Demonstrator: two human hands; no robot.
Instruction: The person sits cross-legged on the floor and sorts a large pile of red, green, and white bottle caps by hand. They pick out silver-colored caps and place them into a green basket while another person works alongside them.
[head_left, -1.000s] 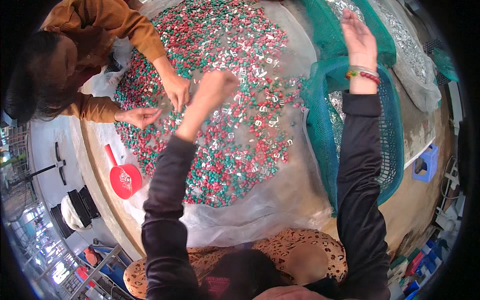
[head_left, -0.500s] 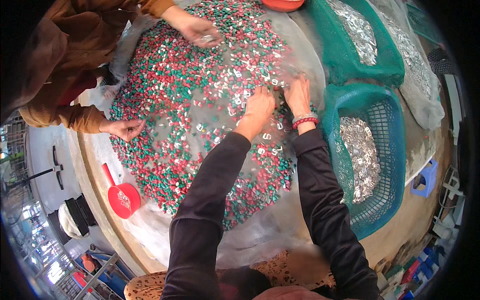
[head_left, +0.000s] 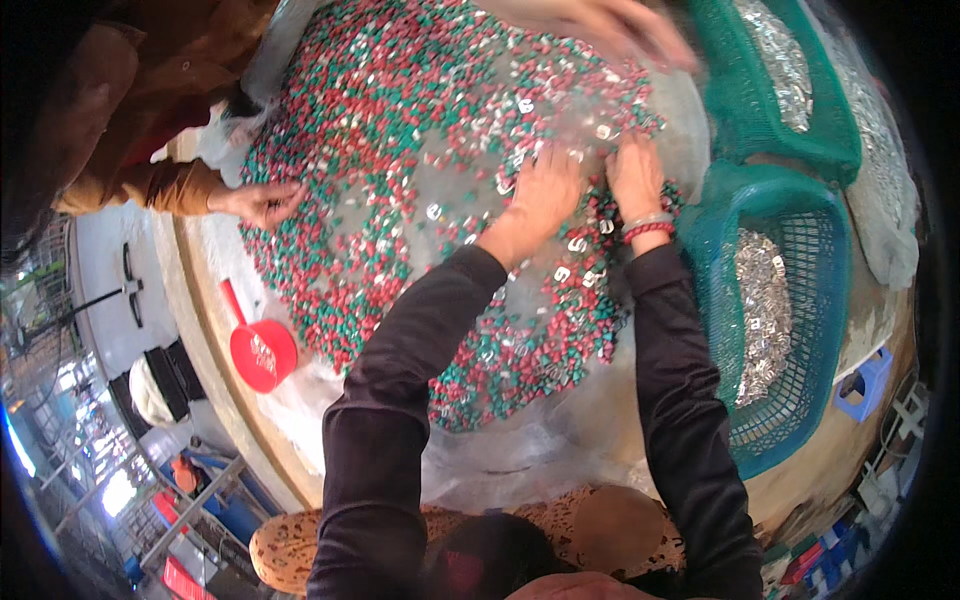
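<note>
My left hand [head_left: 540, 195] and my right hand [head_left: 635, 175] lie side by side, palms down and fingers spread, right on the pile of little red, green and silver pieces [head_left: 400, 180]. Most of the pile lies to my left and further away from me. The green basket [head_left: 790, 400] with silver bits sits just beside my right hand, which is nearer to it.

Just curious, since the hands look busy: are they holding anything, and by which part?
Cannot be told. The left hand and right hand lie palm down on the pile of red, green and silver pieces; any grip is hidden underneath.
</note>
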